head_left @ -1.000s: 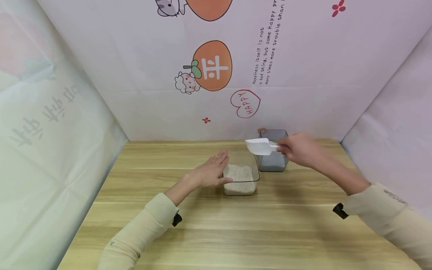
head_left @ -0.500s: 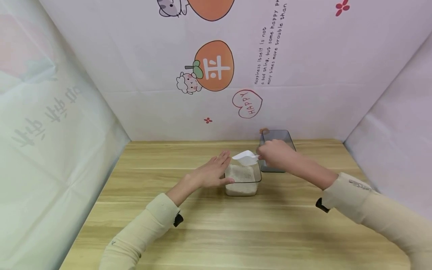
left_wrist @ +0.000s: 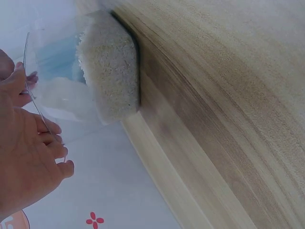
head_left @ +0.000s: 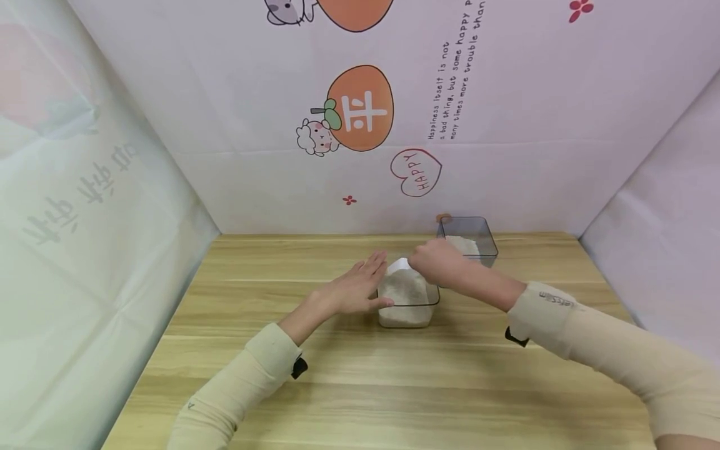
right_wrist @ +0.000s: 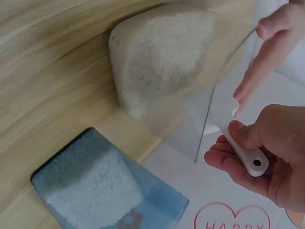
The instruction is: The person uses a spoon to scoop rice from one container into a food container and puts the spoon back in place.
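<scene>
A clear square container (head_left: 436, 299) holds pale rice-like grains (left_wrist: 112, 71). My left hand (head_left: 358, 289) rests at its left rim, fingers and thumb extended along the edge. With my right hand (head_left: 441, 262) I grip a white scoop (head_left: 400, 265) by its handle. Its bowl sits inside the clear container, above the grains; in the left wrist view it shows through the wall, and my right hand partly covers it in the head view. In the right wrist view, my thumb and curled fingers pinch the handle (right_wrist: 247, 156), whose end has a hole.
Behind and to the right stands a blue-grey tinted container (head_left: 488, 240) with similar white grains (right_wrist: 90, 179), partly hidden by my right arm. Both stand on a wood-grain table (head_left: 394, 387) near its back edge, against a printed white backdrop (head_left: 253, 187).
My right hand has carried the scoop left and down from over the tinted container into the clear one. My left hand stays at the rim.
</scene>
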Motion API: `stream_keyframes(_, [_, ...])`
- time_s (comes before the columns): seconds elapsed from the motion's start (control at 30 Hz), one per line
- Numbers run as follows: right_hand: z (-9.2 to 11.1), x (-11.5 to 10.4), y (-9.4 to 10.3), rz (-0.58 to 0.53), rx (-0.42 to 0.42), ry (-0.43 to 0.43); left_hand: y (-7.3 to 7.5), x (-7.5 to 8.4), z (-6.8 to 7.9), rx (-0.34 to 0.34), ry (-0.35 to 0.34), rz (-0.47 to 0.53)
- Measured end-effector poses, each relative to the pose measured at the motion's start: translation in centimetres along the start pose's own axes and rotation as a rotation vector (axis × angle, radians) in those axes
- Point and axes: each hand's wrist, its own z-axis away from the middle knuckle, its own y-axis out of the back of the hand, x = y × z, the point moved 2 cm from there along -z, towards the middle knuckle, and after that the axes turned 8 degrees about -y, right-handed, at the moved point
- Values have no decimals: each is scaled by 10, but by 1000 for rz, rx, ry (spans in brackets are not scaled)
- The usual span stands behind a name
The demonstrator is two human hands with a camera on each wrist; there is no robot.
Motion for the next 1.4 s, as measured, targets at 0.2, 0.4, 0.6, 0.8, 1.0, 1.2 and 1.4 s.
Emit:
stream_keyframes(0.2, [-10, -13, -9, 69, 53, 129, -1, -1, 0, 12, -6, 6])
stream_keyframes(0.4, [-15, -17, -16, 38, 33, 186, -3, -3, 0, 3, -1, -7])
stream_keyframes(0.6, [-16, -16, -11, -87, -125, 166, -2, -2, 0, 0, 1, -10])
stream_keyframes(0.8, [-18, -12, -8, -300, -291, 150, -1, -2, 0, 0, 6, -30])
stream_keyframes(1.0, [-19, -7, -13, -564, -477, 134, -2, -1, -1, -11, 9, -32])
stream_keyframes(1.2, [-18, 0, -22, -763, -587, 9, -1, -1, 0, -2, 22, -22])
stream_keyframes(1.4, [-11, 8, -25, -1012, -678, -150, -2, -3, -1, 2, 16, -17])
